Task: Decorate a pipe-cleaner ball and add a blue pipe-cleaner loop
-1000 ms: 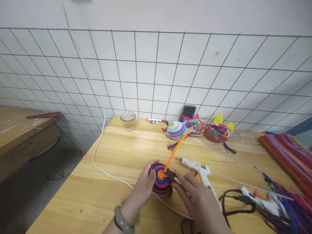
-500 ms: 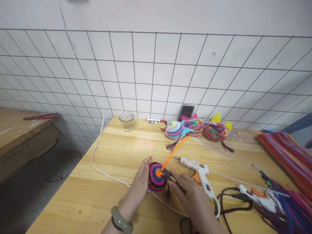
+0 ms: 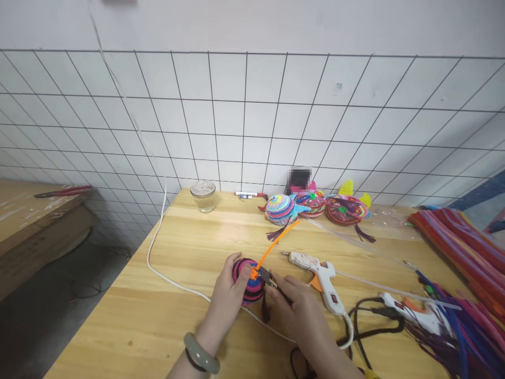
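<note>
Your table (image 3: 185, 247) carries, along its right edge, a large heap of stems (image 3: 461, 247); at the back stand three finished coils (image 3: 311, 206) and a jar (image 3: 203, 195). Two glue guns lie to your right: the near gun (image 3: 321, 273), nozzle toward the work, just beside your right hand, and a second gun (image 3: 414, 310) among dark cords (image 3: 371, 329). A white cable (image 3: 173, 281) runs under the workpiece. The disc (image 3: 246, 273) sits at the near centre of the table, your left hand (image 3: 224, 302) cupped round its left side and gripping it. Your right hand (image 3: 303, 316) is closed on a small dark tool (image 3: 267, 276), apparently pliers, though the view is too small to confirm, set against the orange stem (image 3: 276, 242) at the disc's centre. Risks noted: the stem's long free end could whip into the coils behind; a slip of the tool could nick your left fingers; the near gun's nozzle lies within reach of your right wrist, and the cords could drag it.
</note>
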A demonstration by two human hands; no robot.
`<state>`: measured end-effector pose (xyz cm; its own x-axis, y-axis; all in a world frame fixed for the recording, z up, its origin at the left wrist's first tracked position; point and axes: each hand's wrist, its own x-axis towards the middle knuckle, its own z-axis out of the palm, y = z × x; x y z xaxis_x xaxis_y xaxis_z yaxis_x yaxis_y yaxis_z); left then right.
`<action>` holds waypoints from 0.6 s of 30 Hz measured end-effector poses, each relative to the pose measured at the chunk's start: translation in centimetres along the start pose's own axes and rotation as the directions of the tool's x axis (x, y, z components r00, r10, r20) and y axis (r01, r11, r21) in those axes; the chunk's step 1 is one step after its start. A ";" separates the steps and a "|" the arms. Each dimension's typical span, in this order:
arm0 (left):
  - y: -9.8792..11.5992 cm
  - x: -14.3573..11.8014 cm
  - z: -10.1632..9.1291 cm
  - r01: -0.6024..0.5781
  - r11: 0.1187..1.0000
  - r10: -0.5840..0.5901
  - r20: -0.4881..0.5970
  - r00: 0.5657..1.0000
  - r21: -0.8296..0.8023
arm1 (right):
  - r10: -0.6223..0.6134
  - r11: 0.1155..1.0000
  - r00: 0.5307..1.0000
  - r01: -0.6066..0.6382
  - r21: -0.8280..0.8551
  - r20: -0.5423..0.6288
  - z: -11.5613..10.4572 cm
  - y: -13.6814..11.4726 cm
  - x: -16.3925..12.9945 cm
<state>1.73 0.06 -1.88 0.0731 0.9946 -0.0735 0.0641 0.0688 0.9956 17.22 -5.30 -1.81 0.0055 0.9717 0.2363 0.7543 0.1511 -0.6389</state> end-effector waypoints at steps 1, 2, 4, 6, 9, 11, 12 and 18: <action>-0.1 0.1 0.0 0.008 1.000 -0.008 -0.005 1.000 -0.018 | 0.011 1.000 1.000 -0.012 0.001 0.006 0.0 -0.2 0.1; -0.3 0.2 0.1 0.017 0.999 -0.017 -0.002 1.000 -0.039 | 0.028 1.000 1.000 -0.028 0.007 0.015 0.0 -0.4 0.2; -0.6 0.4 0.1 0.029 0.996 -0.029 0.007 1.000 -0.089 | 0.069 0.997 0.997 -0.070 0.043 0.043 -0.2 -0.7 0.6; -0.9 0.5 0.2 0.034 0.990 -0.035 -0.005 0.999 -0.140 | 0.103 0.986 0.991 -0.113 0.125 0.085 -0.5 -0.9 0.9; -1.1 0.6 0.2 0.035 0.980 -0.043 -0.036 0.998 -0.197 | 0.144 0.943 0.980 -0.178 0.282 0.136 -1.1 -0.9 1.1; -1.2 0.6 0.2 0.038 0.979 -0.047 -0.040 0.998 -0.202 | 0.166 0.934 0.979 -0.195 0.299 0.122 -1.5 -0.9 0.7; -1.3 0.6 0.2 0.039 0.980 -0.047 -0.040 0.998 -0.193 | 0.164 0.945 0.982 -0.184 0.271 0.096 -1.5 -0.8 0.4; -1.3 0.6 0.2 0.045 0.997 -0.046 -0.018 0.999 -0.068 | -0.064 0.990 0.998 0.064 0.128 -0.004 -1.3 -1.1 -1.1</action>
<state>1.91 0.56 -3.28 0.0517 0.9916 -0.1182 -0.0006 0.1184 0.9930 17.21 -6.80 -0.39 -0.0400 0.9593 0.2796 0.6628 0.2348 -0.7110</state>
